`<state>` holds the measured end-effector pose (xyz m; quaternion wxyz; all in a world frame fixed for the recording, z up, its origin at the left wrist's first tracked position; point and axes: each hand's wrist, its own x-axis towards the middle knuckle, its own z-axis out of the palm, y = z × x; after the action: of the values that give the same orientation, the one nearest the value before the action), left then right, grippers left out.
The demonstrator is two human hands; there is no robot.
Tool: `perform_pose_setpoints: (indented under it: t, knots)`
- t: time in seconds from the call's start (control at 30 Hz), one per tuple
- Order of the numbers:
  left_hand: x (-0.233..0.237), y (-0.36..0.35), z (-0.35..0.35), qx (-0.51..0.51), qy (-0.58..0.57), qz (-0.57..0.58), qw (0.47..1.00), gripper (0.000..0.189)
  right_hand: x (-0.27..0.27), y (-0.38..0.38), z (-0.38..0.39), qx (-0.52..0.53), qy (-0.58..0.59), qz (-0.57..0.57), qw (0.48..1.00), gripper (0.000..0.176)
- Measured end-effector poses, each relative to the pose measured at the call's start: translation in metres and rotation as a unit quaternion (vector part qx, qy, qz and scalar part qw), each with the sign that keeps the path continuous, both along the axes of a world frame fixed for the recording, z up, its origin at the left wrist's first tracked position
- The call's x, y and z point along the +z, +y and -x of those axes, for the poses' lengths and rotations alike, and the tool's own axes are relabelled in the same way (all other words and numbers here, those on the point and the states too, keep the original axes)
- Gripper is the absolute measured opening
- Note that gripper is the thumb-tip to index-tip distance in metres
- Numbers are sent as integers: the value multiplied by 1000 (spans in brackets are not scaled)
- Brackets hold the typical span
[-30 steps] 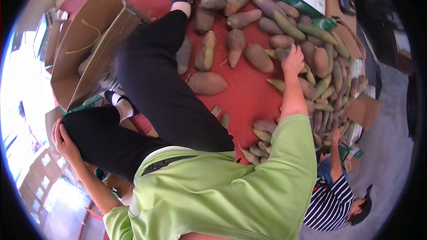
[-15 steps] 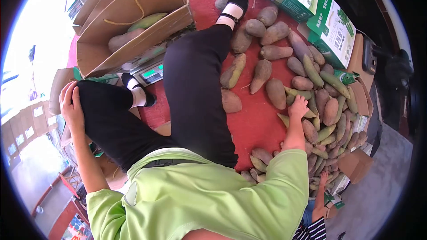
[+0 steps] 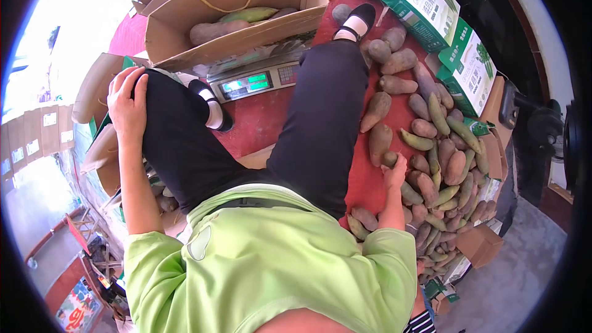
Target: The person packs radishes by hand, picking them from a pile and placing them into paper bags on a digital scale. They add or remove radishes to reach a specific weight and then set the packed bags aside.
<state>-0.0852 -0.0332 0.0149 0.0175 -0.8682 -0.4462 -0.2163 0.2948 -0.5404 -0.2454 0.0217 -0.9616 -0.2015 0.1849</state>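
Observation:
My left hand [image 3: 128, 111] rests on my left knee, fingers spread a little and nothing in them. At the right, my right hand [image 3: 394, 171] has its fingers wrapped round a small dark radish [image 3: 389, 159], beside a larger brownish radish [image 3: 380, 143]. Just above that hand lies a green radish [image 3: 417, 140] on the red mat. A big heap of green and brownish radishes [image 3: 456, 166] spreads to the right of the hand. Between my legs a scale [image 3: 246, 84] with lit green digits carries an open cardboard box [image 3: 172, 31] holding several radishes.
Green-and-white printed boxes [image 3: 472, 68] stand at the upper right, near a black fan [image 3: 549, 126]. An open carton [image 3: 102, 92] is beside my left knee. Part of another person, in a striped garment [image 3: 422, 322], shows at the lower right.
The view has shifted, showing more of the scale. My right hand has left the green radish in the heap and moved left, now closed round a small dark radish.

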Motion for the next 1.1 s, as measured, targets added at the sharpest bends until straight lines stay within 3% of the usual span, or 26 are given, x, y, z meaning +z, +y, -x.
perform_pose_setpoints:
  t: [0.07,0.1,0.2,0.3,0.37,0.43,0.63,0.77,0.83,0.9,0.97,1.1]
  knots:
    - [0,0,2,0,-6,0,1000,21,-6,-7,-8,-90,18,-203,975,69]
    - [0,0,4,-2,-8,-2,1000,21,-7,-8,-16,-89,15,-202,975,69]
    - [0,-2,5,-2,-14,-7,1000,22,2,4,-40,-171,37,-416,892,69]
    - [1,-1,6,-2,-18,-16,1000,22,75,61,-52,-124,-9,-450,884,68]
    - [1,0,7,-6,-15,-14,1000,22,140,114,-48,-153,29,-501,852,67]
    - [1,-1,7,-2,-24,-18,1000,22,185,155,-52,-88,-6,-523,848,63]
    - [3,-3,10,1,-25,-15,1000,22,283,276,-37,28,168,-723,670,47]
    - [3,-3,10,-3,-32,-18,999,22,311,349,-7,96,356,-729,577,40]
    - [3,-3,10,0,-32,-14,999,22,293,379,-4,98,393,-695,594,40]
    - [3,-2,11,-2,-35,-16,999,22,278,394,4,68,322,-638,696,51]
    - [4,-2,11,-5,-33,-17,999,22,263,398,1,122,216,-576,779,50]
    - [5,-3,11,-2,-32,-21,999,22,247,386,-8,121,217,-539,805,45]
